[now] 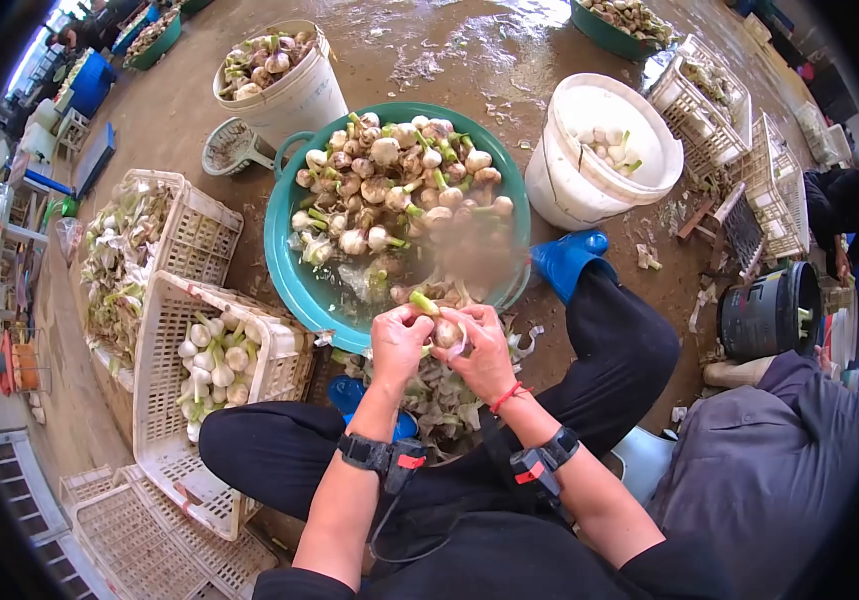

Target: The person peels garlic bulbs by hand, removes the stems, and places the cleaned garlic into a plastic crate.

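Over the near rim of a green tub (280, 262), both my hands are closed on one garlic bulb (445, 334) with a cut green stem. My left hand (399, 345) pinches at the stem side, its thumb close to the stem end. My right hand (479, 352) wraps the bulb from the right, with loose papery skin at its fingers. Many dirty garlic bulbs (385, 152) fill the tub. Below my hands, peeled-off skins (444, 400) lie heaped between my knees. A blurred smear hides part of the tub's right side.
To the left, a white crate (154, 400) holds cleaner garlic, and another crate (199, 235) holds skins. A white bucket (559, 185) with some bulbs stands right of the tub; a full bucket (299, 105) stands behind. Another person (769, 450) sits at right by a black bucket (754, 315).
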Demonstrator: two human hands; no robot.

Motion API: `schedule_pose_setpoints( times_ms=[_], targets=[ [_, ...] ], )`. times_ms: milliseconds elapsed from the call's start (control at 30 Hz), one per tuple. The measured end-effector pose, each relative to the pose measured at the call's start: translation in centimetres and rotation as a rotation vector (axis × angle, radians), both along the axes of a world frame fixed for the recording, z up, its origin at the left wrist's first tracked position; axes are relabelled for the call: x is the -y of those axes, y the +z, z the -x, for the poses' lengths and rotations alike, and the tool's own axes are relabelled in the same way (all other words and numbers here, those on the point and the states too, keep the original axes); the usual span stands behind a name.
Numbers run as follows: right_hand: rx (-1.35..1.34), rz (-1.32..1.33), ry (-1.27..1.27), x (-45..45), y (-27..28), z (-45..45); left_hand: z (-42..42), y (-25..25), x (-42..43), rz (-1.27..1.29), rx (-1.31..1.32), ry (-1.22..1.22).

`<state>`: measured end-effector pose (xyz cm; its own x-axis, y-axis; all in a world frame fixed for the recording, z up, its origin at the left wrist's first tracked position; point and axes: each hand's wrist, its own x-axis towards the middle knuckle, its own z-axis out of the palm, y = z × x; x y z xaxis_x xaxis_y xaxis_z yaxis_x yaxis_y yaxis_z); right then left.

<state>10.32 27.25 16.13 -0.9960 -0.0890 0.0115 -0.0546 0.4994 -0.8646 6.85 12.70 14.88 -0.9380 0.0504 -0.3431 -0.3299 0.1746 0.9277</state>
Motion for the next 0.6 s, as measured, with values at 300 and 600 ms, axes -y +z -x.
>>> schedule_pose_setpoints(
  times_ms=[300,600],
  targets=[
    [0.679,1.222,-0.032,-0.8,-2.1,-0.9,-1.3,0.4,-0.1,-0.557,0.292,0.068],
    [0.612,0.801,-0.125,-1.3,-0.6,-1.3,-2.0,1.3,-1.1,-0.327,0.043,0.008]
  ],
)
